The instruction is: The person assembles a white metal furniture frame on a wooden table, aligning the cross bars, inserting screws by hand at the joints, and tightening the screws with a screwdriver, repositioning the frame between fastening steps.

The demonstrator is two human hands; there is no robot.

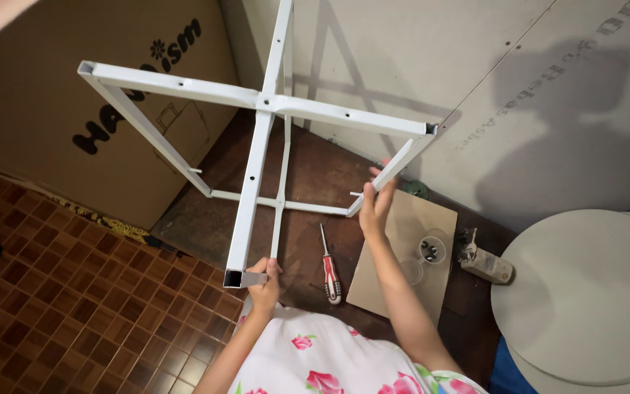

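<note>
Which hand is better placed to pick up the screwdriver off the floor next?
Probably the left hand: it grips the near end of the white frame, close beside the screwdriver. The right hand is higher up, holding a frame leg.

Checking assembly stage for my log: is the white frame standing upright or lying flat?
Upright. The frame rises off the floor toward the camera, legs running down; the left hand and right hand grip two legs.

left hand (pixel 262 281) grips white metal frame (pixel 257 157) end | right hand (pixel 377 201) on leg | screwdriver (pixel 329 266) below
</note>
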